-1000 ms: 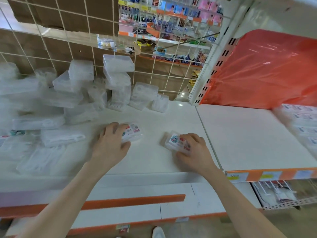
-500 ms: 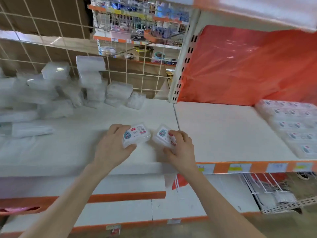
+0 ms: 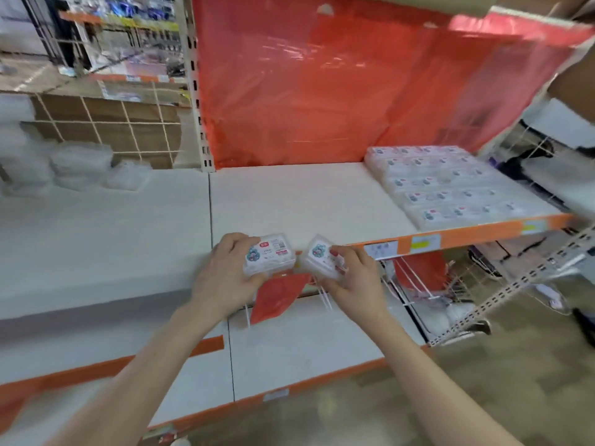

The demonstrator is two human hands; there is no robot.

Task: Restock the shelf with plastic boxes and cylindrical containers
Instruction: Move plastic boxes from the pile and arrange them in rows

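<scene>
My left hand (image 3: pixel 222 272) grips a small clear plastic box (image 3: pixel 269 256) with a blue cartoon label and red print. My right hand (image 3: pixel 355 275) holds a second box of the same kind (image 3: pixel 320 257), tilted. Both boxes hang side by side, close together, just in front of the white shelf's (image 3: pixel 289 201) orange front edge. On the right part of that shelf lie several rows of the same labelled boxes (image 3: pixel 450 185), laid flat. A heap of clear plastic boxes (image 3: pixel 80 165) sits at the back of the left shelf bay.
Red plastic sheeting (image 3: pixel 322 85) covers the back of the right bay. A perforated upright post (image 3: pixel 199 91) divides the bays. A lower white shelf (image 3: pixel 306 342) juts out below my hands, with a wire rack (image 3: pixel 450 294) to its right.
Both hands lifted their boxes off the left shelf bay and carried them rightward to the front of the right bay. The view swung right, showing the laid rows of boxes.
</scene>
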